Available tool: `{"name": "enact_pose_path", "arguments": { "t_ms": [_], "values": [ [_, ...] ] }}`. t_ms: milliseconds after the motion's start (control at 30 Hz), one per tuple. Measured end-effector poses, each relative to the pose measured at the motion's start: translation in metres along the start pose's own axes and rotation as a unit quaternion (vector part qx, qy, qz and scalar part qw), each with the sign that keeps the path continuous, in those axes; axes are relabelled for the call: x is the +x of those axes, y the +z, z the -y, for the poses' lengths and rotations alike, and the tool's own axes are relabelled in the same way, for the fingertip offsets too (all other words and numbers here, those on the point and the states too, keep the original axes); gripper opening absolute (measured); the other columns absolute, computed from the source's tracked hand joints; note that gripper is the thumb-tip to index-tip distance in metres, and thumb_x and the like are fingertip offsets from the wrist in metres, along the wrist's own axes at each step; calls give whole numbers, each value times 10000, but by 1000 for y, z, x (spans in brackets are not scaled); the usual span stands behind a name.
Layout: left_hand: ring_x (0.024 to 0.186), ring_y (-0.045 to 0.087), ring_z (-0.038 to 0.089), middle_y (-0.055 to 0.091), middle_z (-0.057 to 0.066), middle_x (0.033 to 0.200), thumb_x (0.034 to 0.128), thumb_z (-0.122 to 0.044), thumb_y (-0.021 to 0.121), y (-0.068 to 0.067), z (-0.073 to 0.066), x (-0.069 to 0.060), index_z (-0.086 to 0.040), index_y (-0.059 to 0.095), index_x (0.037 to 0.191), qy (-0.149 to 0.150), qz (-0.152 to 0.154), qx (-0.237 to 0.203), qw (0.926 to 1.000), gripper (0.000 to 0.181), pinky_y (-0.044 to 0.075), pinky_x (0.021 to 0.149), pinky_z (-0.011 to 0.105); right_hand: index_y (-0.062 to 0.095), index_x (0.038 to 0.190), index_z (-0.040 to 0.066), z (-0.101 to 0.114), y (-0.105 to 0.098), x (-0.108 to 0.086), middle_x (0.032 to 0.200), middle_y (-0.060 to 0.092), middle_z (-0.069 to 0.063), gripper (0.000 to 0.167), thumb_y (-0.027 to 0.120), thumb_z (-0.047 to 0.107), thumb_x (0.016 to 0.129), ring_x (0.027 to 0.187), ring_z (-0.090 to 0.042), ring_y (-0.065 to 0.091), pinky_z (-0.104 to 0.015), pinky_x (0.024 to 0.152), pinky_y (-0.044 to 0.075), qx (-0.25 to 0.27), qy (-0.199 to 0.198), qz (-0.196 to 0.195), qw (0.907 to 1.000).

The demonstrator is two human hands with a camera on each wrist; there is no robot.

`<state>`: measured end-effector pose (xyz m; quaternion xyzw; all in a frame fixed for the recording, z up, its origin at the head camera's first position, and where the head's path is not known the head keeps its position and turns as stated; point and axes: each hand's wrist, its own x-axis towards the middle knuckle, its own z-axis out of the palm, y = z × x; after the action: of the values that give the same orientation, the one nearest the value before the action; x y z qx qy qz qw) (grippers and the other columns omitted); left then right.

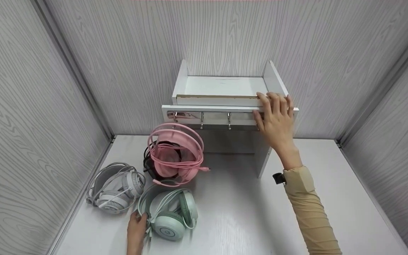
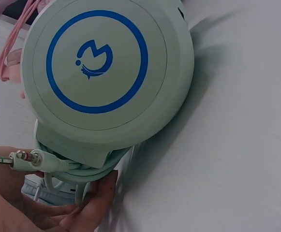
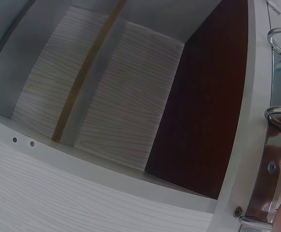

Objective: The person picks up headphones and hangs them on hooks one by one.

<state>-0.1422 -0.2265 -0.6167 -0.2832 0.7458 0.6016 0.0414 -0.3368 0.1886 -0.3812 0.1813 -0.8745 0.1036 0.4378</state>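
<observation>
My left hand (image 1: 137,226) holds the mint-green headphones (image 1: 168,225) by the headband side, low at the front left. In the left wrist view, its fingers (image 2: 94,205) curl near the bundled cable and two metal plugs (image 2: 26,158), under a round earcup with a blue ring. My right hand (image 1: 278,124) grips the right end of the white shelf's hook rail (image 1: 216,118), fingers over the top edge and thumb in front. Pink headphones (image 1: 177,156) are by the leftmost hook, with black headphones (image 1: 149,166) partly hidden behind them.
Grey-white headphones (image 1: 119,189) lie on the white tabletop (image 1: 232,219) at the left. Bare metal hooks (image 1: 229,121) stick out along the rail. The shelf's upper tray (image 1: 225,85) stands against the patterned back wall (image 1: 225,35); side walls flank the table.
</observation>
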Motion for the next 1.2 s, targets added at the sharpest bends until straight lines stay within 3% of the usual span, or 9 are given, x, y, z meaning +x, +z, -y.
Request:
{"name": "enact_pose_path", "arguments": {
  "t_ms": [200,400,567,800,1067,1200],
  "values": [
    [1150,584,383,468,366,1443,1108,-312,312,1,0,2,80,162,1601,-68,134,94,9998,648,522,987,507,432,1507,205,0,0,1,1435,476,-142,488,461,440,1080,1366,-346,411,-563,1244,187,-21,16,45,10000],
    [1038,610,289,591,321,1330,1097,-211,304,1,0,0,81,339,1531,219,-43,250,9994,524,519,858,404,426,1510,210,-1,1,-1,1434,473,-148,480,486,409,1078,1358,-349,409,-568,1245,185,72,24,55,10000],
    [871,535,201,668,258,1192,1096,-175,315,-2,1,-3,86,483,1408,223,-153,406,9988,440,439,751,319,433,1507,213,0,2,-1,1433,480,-149,483,498,410,1071,1359,-347,413,-565,1243,186,90,29,50,9999],
    [824,495,181,639,261,1352,1108,-223,315,-8,-3,-8,77,528,1386,277,-87,595,9978,461,417,715,285,441,1502,216,0,3,-1,1427,487,-143,478,489,418,1072,1362,-342,418,-556,1250,188,68,67,25,10000],
    [640,401,126,702,147,994,1101,-209,370,-12,-4,-15,53,615,1316,740,-84,558,9957,417,387,592,260,449,1493,204,0,2,0,1426,490,-151,477,496,415,1068,1358,-351,419,-566,1240,198,95,44,-7,9999],
    [641,403,116,716,115,995,1100,-218,382,-11,-3,-16,33,628,1316,813,-13,497,9955,413,394,600,250,446,1494,203,0,2,1,1423,486,-149,478,495,417,1070,1350,-351,419,-569,1238,197,91,22,-25,10000]
  ]
}}
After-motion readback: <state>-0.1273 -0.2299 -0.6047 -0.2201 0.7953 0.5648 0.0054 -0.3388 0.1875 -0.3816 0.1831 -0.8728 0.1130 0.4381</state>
